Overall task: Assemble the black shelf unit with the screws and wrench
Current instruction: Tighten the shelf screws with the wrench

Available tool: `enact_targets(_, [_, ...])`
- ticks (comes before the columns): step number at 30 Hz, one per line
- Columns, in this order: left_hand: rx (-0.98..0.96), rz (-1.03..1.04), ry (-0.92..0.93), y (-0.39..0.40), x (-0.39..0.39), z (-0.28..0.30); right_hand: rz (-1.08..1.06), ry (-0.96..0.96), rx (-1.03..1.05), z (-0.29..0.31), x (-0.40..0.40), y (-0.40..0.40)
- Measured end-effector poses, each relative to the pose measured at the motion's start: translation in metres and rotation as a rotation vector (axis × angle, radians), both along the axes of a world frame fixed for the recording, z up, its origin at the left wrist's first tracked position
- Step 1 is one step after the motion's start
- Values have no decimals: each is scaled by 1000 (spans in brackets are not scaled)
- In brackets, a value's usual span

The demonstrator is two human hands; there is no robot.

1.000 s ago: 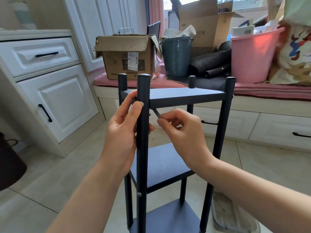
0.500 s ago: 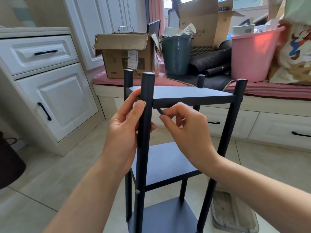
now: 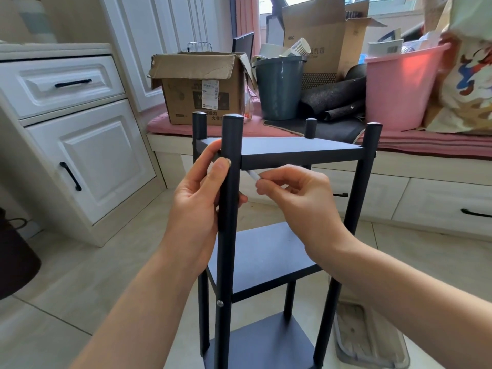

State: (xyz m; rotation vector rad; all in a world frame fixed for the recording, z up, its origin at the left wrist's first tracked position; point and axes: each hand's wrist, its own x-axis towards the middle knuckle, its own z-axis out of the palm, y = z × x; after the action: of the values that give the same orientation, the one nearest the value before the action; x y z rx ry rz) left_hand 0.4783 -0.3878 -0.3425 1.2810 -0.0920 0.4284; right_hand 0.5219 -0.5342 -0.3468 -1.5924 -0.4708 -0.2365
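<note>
White cabinets and a cluttered window seat frame the tiled floor where the black shelf unit [image 3: 266, 235] stands. Right hand [image 3: 300, 198] pinches the wrench [image 3: 253, 175] just under the top shelf [image 3: 292, 151], beside the front post [image 3: 230, 209], which the left hand [image 3: 198, 193] clasps. This looks like tightening the top corner screw; next needs a short, steady turn.

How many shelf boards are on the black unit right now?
3. The top board sits level with both hands, the middle board is below them, and the bottom board is near the floor. None seems hidden.
</note>
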Motion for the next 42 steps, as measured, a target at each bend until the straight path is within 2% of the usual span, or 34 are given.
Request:
enact_targets(4, [-2,-8,0,-1,1,-1,16,42,17,2,-3,-1])
enact_targets(9, [-15,-28,11,-1,2,1,127,257,98,1,-3,2])
enact_targets(27, [-26,-53,2,0,4,1,-13,122,196,-14,0,27])
enact_targets(33, [-31,-37,-4,4,3,1,-23,67,165,-16,3,36])
enact_targets(42, [-31,-37,1,6,3,1,-36,125,127,-19,13,51])
